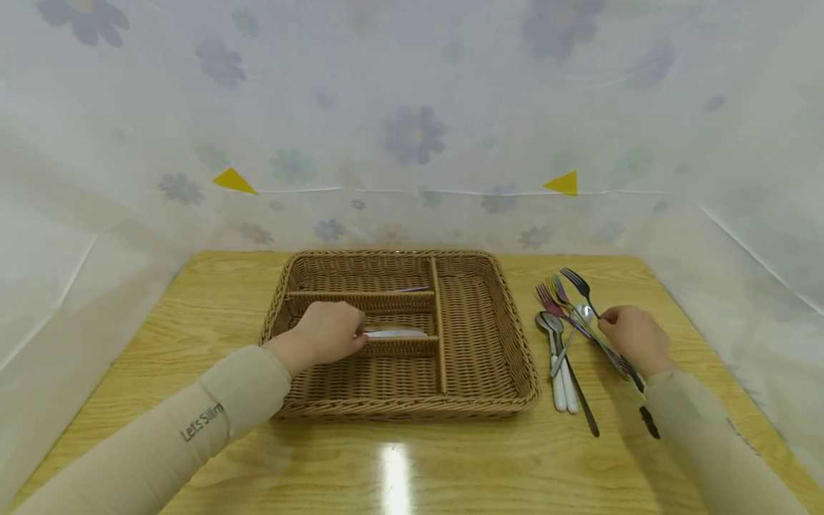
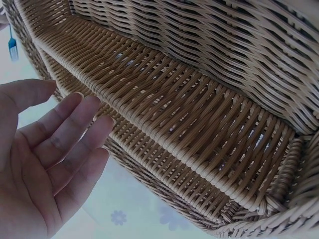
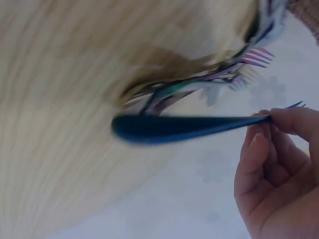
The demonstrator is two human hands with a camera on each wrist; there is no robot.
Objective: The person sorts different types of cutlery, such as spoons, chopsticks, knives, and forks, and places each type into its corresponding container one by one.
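My left hand [image 1: 328, 332] hangs over the divided wicker basket [image 1: 479, 325], its fingers loosely bent and thumb apart in the left wrist view, holding nothing. Beside its fingertips, a pale silver blade [image 1: 398, 333] shows along a divider in the head view. My right hand [image 1: 636, 337] pinches a dark fork [image 1: 578, 284] between thumb and fingertips, lifted over the other cutlery. In the right wrist view the fork's broad handle [image 3: 164, 129] points left. Beneath it lies a loose pile with purple forks [image 1: 548, 299], spoons [image 1: 548, 323] and white handles [image 1: 563, 390].
The wooden table [image 1: 412, 472] carries the basket at centre and the cutlery on its right. A thin purple piece [image 1: 409, 289] shows in the back left compartment. Flower-patterned sheeting [image 1: 415, 136] with two yellow triangles [image 1: 563, 184] surrounds the table.
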